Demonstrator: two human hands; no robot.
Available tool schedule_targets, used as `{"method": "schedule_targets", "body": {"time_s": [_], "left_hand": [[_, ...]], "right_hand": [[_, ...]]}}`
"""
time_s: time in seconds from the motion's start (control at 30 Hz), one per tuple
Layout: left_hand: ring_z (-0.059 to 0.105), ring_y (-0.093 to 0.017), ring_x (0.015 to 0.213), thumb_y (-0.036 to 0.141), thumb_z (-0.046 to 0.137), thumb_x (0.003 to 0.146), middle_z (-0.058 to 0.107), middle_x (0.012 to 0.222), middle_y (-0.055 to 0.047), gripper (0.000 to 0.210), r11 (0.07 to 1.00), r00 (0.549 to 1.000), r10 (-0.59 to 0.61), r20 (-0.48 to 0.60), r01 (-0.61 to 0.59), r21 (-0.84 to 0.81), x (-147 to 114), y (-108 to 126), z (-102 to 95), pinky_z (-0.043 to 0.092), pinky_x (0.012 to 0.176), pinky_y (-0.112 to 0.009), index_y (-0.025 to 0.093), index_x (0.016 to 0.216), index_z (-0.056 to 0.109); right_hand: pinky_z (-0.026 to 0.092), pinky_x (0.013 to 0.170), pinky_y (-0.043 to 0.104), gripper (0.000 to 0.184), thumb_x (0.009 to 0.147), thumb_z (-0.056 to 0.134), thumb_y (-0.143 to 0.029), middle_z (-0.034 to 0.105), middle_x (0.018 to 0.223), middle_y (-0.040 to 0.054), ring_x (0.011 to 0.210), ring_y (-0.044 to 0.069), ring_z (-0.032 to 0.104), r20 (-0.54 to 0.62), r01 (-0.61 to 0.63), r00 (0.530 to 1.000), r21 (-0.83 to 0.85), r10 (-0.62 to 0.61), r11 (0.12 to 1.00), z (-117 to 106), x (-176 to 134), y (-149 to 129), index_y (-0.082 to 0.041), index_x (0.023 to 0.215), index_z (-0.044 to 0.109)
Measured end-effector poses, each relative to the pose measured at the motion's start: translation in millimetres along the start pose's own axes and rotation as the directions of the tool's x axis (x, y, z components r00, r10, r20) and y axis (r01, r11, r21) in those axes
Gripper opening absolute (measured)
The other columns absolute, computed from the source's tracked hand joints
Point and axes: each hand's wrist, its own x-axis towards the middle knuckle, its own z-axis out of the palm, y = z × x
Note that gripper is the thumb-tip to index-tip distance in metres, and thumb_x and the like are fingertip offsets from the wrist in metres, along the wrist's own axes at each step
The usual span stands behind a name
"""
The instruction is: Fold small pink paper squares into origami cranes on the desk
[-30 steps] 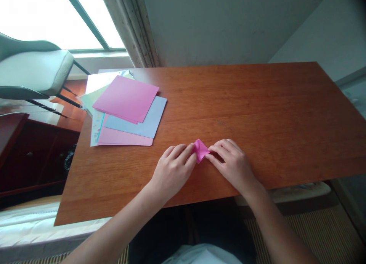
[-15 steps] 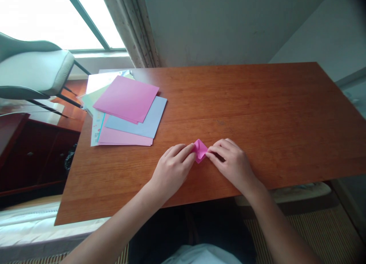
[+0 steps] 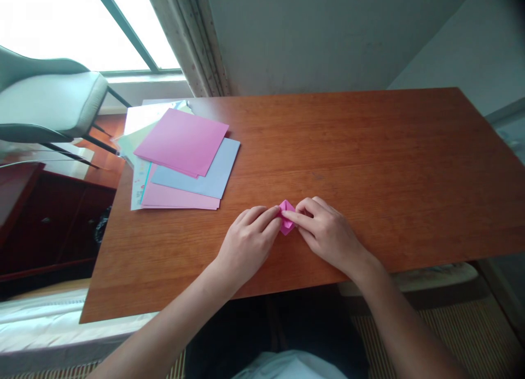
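A small piece of folded pink paper, diamond-shaped with visible creases, lies on the wooden table near its front edge. My left hand pinches its left corner between thumb and fingers. From the other side, my right hand holds the right corner, with one finger stretched across the middle of the paper. The fingers cover part of the folds, so the paper's left and right corners are hidden.
To the left on the table lies a loose pile of paper: pink sheets on top, a light blue sheet and paler pink sheets below. Beyond the table's left end stands a light chair. A curtain hangs behind.
My right index finger has moved left from the paper's right corner onto its middle. My left hand keeps its pinch, and the paper stays in place.
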Motion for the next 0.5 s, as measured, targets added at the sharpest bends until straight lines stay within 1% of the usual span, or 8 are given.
{"method": "schedule_targets", "body": {"time_s": [0.13,0.33,0.43,0.5], "left_hand": [[0.067,-0.021,0.103,0.014,0.053,0.097,0.071,0.124,-0.006,0.018,1.000,1.000,-0.001,-0.007,0.001,0.018,0.0,0.7,-0.3,0.055,0.094,-0.039,0.018,0.106,0.068],[0.066,-0.022,0.102,0.014,0.057,0.095,0.072,0.122,-0.006,0.016,0.999,0.998,0.020,-0.059,-0.017,0.047,-0.8,2.6,-1.7,0.054,0.092,-0.038,0.017,0.107,0.068],[0.066,-0.021,0.100,0.013,0.057,0.095,0.073,0.116,-0.004,0.016,1.000,0.997,0.029,-0.078,-0.028,0.010,-0.8,2.5,-1.0,0.053,0.091,-0.037,0.017,0.108,0.067],[0.066,-0.020,0.096,0.015,0.057,0.096,0.074,0.111,-0.004,0.015,0.999,0.997,0.005,-0.082,-0.008,-0.044,0.5,1.5,-0.1,0.054,0.089,-0.036,0.017,0.106,0.068]], "right_hand": [[0.050,0.080,0.036,0.028,0.101,0.049,-0.021,0.064,0.096,0.0072,0.091,0.022,0.056,0.029,-0.001,1.000,-0.023,0.001,1.000,-1.3,0.6,0.3,-0.026,0.119,0.070],[0.051,0.080,0.037,0.028,0.101,0.050,-0.022,0.064,0.096,0.0074,0.091,0.022,0.056,0.022,0.006,1.000,0.001,-0.006,1.000,-1.9,1.1,-0.5,-0.027,0.119,0.070],[0.051,0.082,0.038,0.028,0.101,0.050,-0.022,0.065,0.097,0.0073,0.092,0.022,0.057,0.022,-0.001,1.000,0.011,0.001,1.000,-2.2,1.0,-0.7,-0.027,0.120,0.070],[0.051,0.082,0.038,0.027,0.101,0.050,-0.023,0.065,0.098,0.0072,0.093,0.022,0.057,0.020,-0.008,1.000,0.026,0.007,1.000,-2.2,0.4,-0.1,-0.026,0.119,0.070]]}}
